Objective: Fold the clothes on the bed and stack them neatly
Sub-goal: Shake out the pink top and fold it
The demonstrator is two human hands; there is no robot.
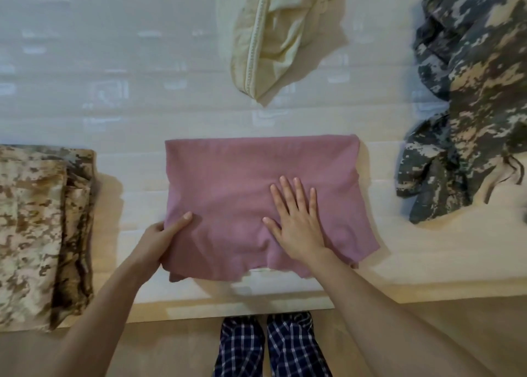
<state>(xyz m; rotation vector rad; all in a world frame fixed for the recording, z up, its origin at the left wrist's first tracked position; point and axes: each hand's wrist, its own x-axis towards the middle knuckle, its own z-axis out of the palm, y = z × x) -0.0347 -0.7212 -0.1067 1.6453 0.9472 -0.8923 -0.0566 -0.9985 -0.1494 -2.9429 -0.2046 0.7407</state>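
Note:
A pink garment (228, 182) lies folded into a rough rectangle near the front edge of the bed (85, 77). My left hand (162, 242) grips its left front edge, thumb on top and fingers tucked under the cloth. Flat on the garment's right half rests my right hand (296, 219), fingers straight and spread. A tan camouflage garment (34, 228) lies folded at the left front of the bed.
A crumpled cream garment (271, 34) lies at the back middle. A grey-green camouflage garment (470, 105) is heaped unfolded at the right. My legs in blue checked trousers (271, 348) stand against the bed's front edge.

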